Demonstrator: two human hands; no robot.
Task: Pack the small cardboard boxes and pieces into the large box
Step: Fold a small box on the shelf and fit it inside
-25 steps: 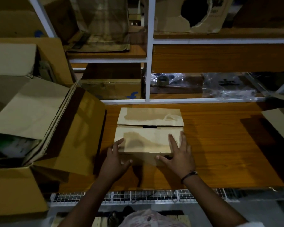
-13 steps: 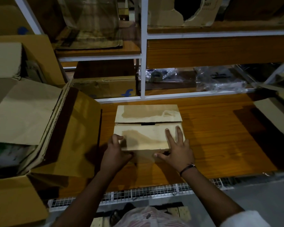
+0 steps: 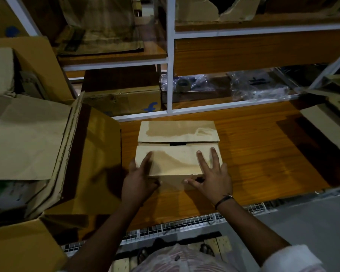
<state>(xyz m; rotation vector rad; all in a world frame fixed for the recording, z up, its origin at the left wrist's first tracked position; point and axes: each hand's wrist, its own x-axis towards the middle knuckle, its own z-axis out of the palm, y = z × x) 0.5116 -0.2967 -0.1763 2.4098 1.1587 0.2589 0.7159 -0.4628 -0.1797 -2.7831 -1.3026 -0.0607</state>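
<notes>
While both hands sat on the small cardboard box (image 3: 177,132), neither one was really clamped on it. Head cam view: the box lay flaps closed on the wooden shelf (image 3: 263,146), just right of the large box (image 3: 98,154), which had its flaps thrown open. The left hand (image 3: 139,180) was at the near left corner with one straight finger flat on the near flap. The right hand (image 3: 214,178) had straight fingers spread on the same flap near the right corner, thumb against the front face. Dark band (image 3: 223,200) on the right wrist.
</notes>
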